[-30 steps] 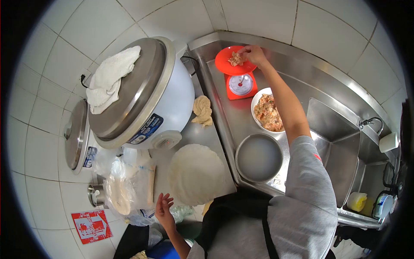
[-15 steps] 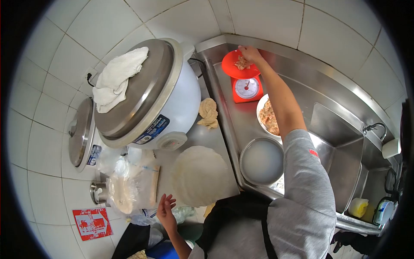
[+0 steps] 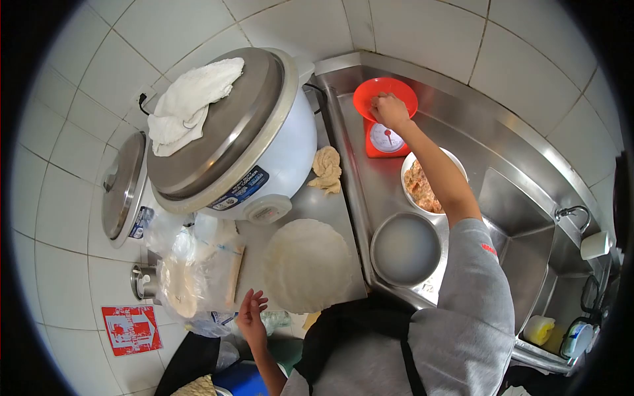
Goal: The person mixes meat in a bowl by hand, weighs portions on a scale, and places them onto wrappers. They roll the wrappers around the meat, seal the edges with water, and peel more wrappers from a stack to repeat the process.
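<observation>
My right hand [image 3: 391,111] reaches over the red pan [image 3: 396,91] of a kitchen scale [image 3: 386,138], its fingers curled together. No meat shows in the visible part of the pan, and the hand hides whatever is beneath or inside it. Under my right forearm stands a white bowl of ground meat mixture [image 3: 421,187]. My left hand [image 3: 251,311] hangs open and holds nothing, its fingers slightly apart. It is near the front edge of the steel counter, beside a thin round whitish sheet [image 3: 309,264] lying flat there.
A large rice cooker [image 3: 284,138] has a white cloth [image 3: 191,105] on its lid. Next to it lies a lump of dough [image 3: 326,169]. A round pan of cloudy liquid [image 3: 405,249] stands by the sink basin [image 3: 515,204]. Plastic bags [image 3: 191,264] cover the counter's left side.
My right hand has moved from the pan's far edge down over its middle, where a clump of meat showed before. My left hand stays much the same. The view has shifted slightly.
</observation>
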`<state>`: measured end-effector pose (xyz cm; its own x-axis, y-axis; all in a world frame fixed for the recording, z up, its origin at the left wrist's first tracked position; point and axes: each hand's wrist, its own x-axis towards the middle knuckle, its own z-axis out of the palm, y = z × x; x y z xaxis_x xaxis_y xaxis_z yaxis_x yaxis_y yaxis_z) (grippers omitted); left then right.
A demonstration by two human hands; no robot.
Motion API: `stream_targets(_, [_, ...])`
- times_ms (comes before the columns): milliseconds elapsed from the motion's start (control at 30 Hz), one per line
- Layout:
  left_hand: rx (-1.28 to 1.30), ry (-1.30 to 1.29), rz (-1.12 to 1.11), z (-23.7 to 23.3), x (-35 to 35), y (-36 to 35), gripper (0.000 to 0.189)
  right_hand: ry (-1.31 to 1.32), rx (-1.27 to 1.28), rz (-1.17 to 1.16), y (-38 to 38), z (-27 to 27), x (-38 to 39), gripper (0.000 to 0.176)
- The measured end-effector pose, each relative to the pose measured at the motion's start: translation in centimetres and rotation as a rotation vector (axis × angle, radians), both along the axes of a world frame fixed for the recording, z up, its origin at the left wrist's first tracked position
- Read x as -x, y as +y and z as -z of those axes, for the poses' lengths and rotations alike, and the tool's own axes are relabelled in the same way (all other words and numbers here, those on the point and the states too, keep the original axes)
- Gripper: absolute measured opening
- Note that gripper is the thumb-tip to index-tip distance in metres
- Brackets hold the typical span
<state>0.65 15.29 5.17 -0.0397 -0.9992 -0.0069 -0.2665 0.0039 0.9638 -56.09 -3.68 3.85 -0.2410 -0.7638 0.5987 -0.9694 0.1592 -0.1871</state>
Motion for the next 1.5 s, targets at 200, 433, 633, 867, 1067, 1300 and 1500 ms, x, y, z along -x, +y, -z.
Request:
stream_targets(200, [0.015,0.020,0.024,0.2,-0.6,-0.3,0.035,-0.761,-0.320,-0.138,1.8,-5.0,4.9,0.012])
stream_targets(433, [0.014,0.021,0.067,0.4,-2.5,-1.7,0.035,-0.800,-0.002,0.013,1.1,-3.1,7.0,0.021])
stream_targets(633, [0.019,0.042,0.028,0.0,-3.6,-1.2,0.032,-0.396,-0.729,0.032,1.0,-6.2,3.6,0.020])
stream_targets(867, [-0.101,0.097,0.101,2.5,-2.3,-2.1,0.031,-1.886,-0.494,-0.666,8.8,-4.6,-13.2,0.031])
stream_targets(1067, [0.317,-0.442,0.466,5.7,-0.5,-4.1,0.028,-1.384,-0.614,-0.667,15.6,3.2,-33.1,0.048])
stream_targets(1300, [0.454,-0.588,0.572,5.7,-0.3,-9.0,0.029,-0.412,-0.350,-0.680,18.9,2.6,-36.6,0.065])
stream_targets(1500, [0.341,-0.313,0.741,4.3,1.2,-6.9,0.043,-0.474,-0.442,-0.809,19.3,4.6,-35.9,0.070])
